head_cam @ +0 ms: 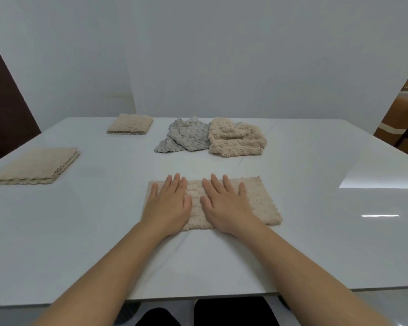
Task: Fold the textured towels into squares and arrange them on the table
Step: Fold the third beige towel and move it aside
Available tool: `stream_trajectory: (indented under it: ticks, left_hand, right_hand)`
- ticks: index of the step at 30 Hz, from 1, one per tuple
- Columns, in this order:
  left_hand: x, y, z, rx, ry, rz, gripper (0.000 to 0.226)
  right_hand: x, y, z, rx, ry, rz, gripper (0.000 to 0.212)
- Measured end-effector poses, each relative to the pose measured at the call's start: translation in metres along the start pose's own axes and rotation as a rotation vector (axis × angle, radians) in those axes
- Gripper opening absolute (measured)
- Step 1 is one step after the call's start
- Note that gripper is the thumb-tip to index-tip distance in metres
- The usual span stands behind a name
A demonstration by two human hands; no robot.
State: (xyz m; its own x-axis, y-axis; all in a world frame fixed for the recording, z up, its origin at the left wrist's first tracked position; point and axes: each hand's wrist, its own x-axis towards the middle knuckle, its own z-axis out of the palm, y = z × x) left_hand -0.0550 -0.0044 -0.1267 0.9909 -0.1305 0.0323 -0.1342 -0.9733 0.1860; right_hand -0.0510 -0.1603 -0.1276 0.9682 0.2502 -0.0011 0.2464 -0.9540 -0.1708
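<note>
Both palms flat, released, grasping nothing: left hand (169,203), right hand (226,205), side by side on beige towel (262,203). Towel on surface (316,243), long axis left-right; uncovered end beyond right hand, nearer for folding.

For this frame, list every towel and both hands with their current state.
Towel under the hands: folded to a rectangle, flat.
Near-left beige towel: folded square.
Far-left beige towel: folded square.
Grey towel: crumpled.
Far beige towel: crumpled.
Left hand: flat, pressing.
Right hand: flat, pressing.
</note>
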Motion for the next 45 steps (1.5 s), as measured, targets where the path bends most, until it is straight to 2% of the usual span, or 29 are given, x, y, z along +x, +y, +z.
stream_trajectory:
  ticks: [8, 11, 15, 20, 25, 31, 35, 37, 40, 43, 45]
  left_hand:
    - [-0.003, -0.02, -0.003, 0.037, -0.045, -0.108, 0.06]
    - [-0.006, -0.018, -0.006, 0.081, 0.024, -0.19, 0.061]
    - [-0.004, 0.024, -0.011, 0.051, 0.158, -0.057, 0.062]
    - [0.003, 0.073, 0.01, 0.026, 0.071, 0.044, 0.061]
    - [0.004, 0.033, 0.012, 0.022, 0.034, -0.054, 0.062]
    - [-0.007, -0.039, -0.001, 0.082, 0.014, -0.262, 0.064]
    - [-0.008, -0.045, -0.001, 0.121, 0.029, -0.281, 0.065]
    - [-0.008, -0.043, 0.0, 0.134, 0.033, -0.282, 0.065]
    - [-0.009, -0.043, -0.001, 0.145, 0.04, -0.285, 0.065]
    - [-0.01, -0.042, -0.001, 0.143, 0.039, -0.3, 0.065]
    - [-0.011, -0.042, -0.002, 0.149, 0.036, -0.308, 0.065]
  right_hand:
    - [-0.01, 0.059, -0.011, 0.004, -0.001, 0.178, 0.058]
    - [-0.011, 0.064, -0.01, -0.015, 0.009, 0.209, 0.059]
    - [-0.009, 0.062, -0.009, -0.037, 0.019, 0.213, 0.059]
    - [-0.009, 0.063, -0.009, -0.046, 0.02, 0.218, 0.059]
    - [-0.01, 0.064, -0.009, -0.044, 0.018, 0.215, 0.059]
    - [-0.012, 0.062, -0.011, -0.029, 0.016, 0.212, 0.059]
    - [-0.009, 0.052, -0.018, -0.021, 0.064, 0.261, 0.06]
    - [-0.003, 0.032, -0.024, -0.036, 0.164, 0.239, 0.06]
    - [0.01, -0.018, -0.024, -0.056, 0.277, 0.075, 0.056]
    - [0.016, -0.049, -0.007, 0.002, 0.295, -0.049, 0.052]
    - [0.016, -0.043, 0.003, 0.01, 0.28, -0.038, 0.051]
